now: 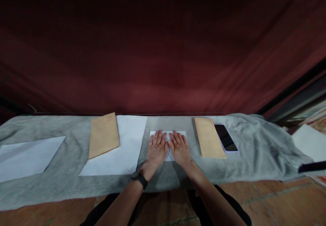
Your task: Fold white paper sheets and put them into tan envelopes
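Observation:
Both palms press flat, side by side, on a small white sheet of paper (168,155) at the middle of the grey cloth. My left hand (157,148) covers its left part, fingers stretched forward, with a dark watch (139,179) on the wrist. Over the right part lies my right hand (179,148), its fingers slightly spread and its thumb close to the left thumb. Much of the paper is hidden under the hands, so I cannot tell whether it is folded. Neither hand grips anything.
To the left, a brown envelope (104,136) overlaps white paper sheets (114,163); more white paper (28,158) lies farther left. On the right are brown envelopes (210,137) and a phone (226,137). The grey cloth (254,148) is rumpled there, before a dark red backdrop (163,66).

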Available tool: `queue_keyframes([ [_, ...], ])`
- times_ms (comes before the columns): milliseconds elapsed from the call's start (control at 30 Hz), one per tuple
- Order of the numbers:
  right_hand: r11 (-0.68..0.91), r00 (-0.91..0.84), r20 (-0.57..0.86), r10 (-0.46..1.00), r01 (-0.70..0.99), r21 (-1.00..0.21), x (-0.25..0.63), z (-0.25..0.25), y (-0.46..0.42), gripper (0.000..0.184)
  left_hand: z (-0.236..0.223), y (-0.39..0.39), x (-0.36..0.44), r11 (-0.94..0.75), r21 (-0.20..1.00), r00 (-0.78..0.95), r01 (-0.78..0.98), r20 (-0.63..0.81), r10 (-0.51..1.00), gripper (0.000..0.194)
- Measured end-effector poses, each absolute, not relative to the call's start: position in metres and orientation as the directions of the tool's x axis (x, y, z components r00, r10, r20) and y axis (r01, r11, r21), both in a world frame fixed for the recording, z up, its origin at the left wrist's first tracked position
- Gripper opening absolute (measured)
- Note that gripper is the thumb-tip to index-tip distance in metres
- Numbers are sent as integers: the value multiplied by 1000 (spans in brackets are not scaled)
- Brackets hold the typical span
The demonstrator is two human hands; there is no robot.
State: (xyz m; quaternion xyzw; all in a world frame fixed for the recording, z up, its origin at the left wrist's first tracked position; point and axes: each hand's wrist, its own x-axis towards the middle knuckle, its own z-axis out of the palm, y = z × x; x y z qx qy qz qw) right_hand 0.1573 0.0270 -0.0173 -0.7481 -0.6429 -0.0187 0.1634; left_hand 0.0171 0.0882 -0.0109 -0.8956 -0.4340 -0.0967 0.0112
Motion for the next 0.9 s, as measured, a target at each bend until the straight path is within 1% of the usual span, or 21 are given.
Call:
queue_keyframes([
  [100, -167, 214, 261, 941, 968, -189, 159, -22, 28, 53, -12, 89, 19, -561, 77, 542, 825, 177, 821, 54],
  [267, -256, 299, 303, 905, 951, -173, 164, -29, 28, 58, -15, 91, 21, -482, 95, 464, 871, 161, 871, 56],
  [467, -313, 354, 338, 872, 934, -171, 174, -37, 25, 67, -17, 93, 19, -427, 76, 410, 901, 171, 896, 60],
  [700, -323, 358, 384, 851, 934, -155, 179, -40, 19, 67, -18, 94, 12, -434, 107, 408, 895, 199, 891, 63],
  [833, -351, 396, 408, 823, 918, -184, 177, -34, 16, 68, -15, 93, 13, -433, 118, 406, 894, 197, 892, 62],
  [900, -337, 393, 418, 819, 919, -205, 172, -29, 15, 67, -15, 93, 13, -428, 117, 403, 896, 187, 896, 63],
])
